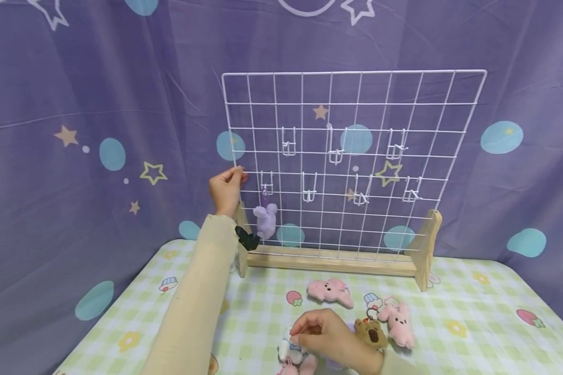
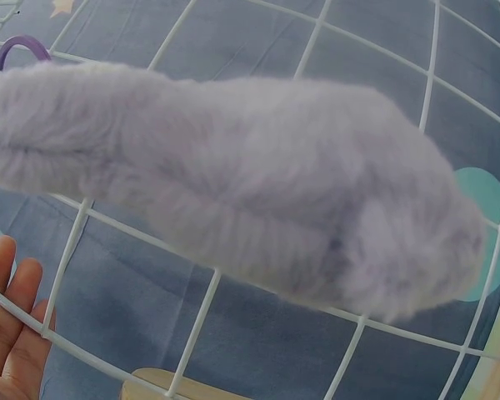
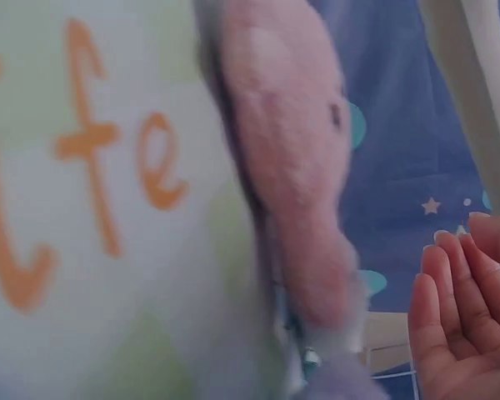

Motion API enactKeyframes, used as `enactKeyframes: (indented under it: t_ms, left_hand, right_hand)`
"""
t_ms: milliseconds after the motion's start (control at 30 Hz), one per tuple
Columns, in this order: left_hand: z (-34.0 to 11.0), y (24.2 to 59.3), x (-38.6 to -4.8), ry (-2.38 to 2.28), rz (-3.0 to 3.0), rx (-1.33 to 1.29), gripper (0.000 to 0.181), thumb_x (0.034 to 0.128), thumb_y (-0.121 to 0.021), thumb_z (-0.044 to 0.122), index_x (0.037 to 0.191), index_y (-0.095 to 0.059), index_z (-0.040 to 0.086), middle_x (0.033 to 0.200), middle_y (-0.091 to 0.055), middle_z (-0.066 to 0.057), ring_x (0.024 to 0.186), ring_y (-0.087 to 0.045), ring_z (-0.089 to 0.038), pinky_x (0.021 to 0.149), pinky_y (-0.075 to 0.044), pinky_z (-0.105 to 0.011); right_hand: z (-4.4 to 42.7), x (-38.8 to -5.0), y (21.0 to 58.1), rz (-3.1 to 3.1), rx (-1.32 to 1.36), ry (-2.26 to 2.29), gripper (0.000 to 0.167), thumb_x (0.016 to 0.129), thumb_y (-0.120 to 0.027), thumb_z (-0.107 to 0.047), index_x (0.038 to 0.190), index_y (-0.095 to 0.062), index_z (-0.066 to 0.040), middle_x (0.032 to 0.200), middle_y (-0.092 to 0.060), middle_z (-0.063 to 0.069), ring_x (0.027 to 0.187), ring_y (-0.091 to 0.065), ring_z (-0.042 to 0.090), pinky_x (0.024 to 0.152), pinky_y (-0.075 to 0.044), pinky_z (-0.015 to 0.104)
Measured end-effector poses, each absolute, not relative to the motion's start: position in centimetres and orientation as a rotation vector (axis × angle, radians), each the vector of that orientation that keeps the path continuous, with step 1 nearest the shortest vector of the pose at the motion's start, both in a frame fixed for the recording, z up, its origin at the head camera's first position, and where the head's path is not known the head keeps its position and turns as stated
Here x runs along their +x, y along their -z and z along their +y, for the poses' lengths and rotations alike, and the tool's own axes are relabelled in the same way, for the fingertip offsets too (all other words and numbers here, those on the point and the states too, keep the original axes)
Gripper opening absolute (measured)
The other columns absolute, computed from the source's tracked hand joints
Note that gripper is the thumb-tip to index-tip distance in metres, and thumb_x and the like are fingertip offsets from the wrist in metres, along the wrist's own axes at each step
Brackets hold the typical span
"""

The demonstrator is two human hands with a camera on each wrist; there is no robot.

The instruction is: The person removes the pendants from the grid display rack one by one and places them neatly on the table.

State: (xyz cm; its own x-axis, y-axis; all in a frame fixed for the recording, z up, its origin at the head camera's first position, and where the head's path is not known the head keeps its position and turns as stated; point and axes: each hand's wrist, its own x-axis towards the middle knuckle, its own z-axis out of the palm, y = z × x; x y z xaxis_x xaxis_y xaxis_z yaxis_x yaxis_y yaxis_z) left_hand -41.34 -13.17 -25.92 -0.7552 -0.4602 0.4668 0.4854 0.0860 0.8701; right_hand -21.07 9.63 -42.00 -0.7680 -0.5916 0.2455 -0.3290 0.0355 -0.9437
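Observation:
My left hand grips the left edge of a white wire grid panel; in the left wrist view its fingers lie behind the wire. Close by, a purple plush keychain hangs from a lower-row hook. My right hand hovers low over the table with fingers loosely bent, and nothing shows between them in the right wrist view. Just under its fingertips lie a white item and a pink plush keychain. A purple plush is partly hidden behind that hand.
Several white hooks sit on the grid in two rows. A wooden base holds the panel upright. On the checked tablecloth lie a brown bear keychain, a pink plush and another pink plush.

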Motion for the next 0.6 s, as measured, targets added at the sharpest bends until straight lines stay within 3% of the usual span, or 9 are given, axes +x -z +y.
enactKeyframes:
  t_ms: [233,467,600]
  left_hand:
    - [-13.2,25.8,-41.3,1.745,-1.672,-0.027,0.022,0.0900,-0.064,0.017,0.096,-0.073,-0.002,0.085,-0.071,-0.014,0.066,-0.064,-0.004,0.071,-0.057,-0.024]
    - [-13.2,26.1,-41.4,1.775,-1.668,-0.044,0.023,0.0900,-0.064,0.016,0.098,-0.072,-0.004,0.082,-0.071,-0.009,0.067,-0.065,-0.004,0.075,-0.057,-0.028]
    - [-13.1,26.1,-41.7,1.781,-1.660,-0.051,0.023,0.0900,-0.064,0.016,0.098,-0.072,-0.004,0.077,-0.071,-0.003,0.067,-0.065,-0.005,0.074,-0.057,-0.026]
  right_hand:
    - [9.3,-22.6,39.1,2.244,-0.887,1.802,0.017,0.087,-0.066,-0.011,0.095,-0.066,0.004,0.089,-0.067,0.017,0.074,-0.062,0.005,0.068,-0.055,0.019]
    - [8.8,-26.2,36.4,2.449,-0.753,1.858,0.017,0.087,-0.067,-0.014,0.095,-0.068,0.000,0.087,-0.069,0.011,0.070,-0.060,0.007,0.065,-0.052,0.020]
    - [8.2,-28.2,34.6,2.525,-0.722,1.926,0.015,0.087,-0.067,-0.014,0.095,-0.069,-0.001,0.090,-0.070,0.011,0.073,-0.062,0.009,0.070,-0.054,0.023]
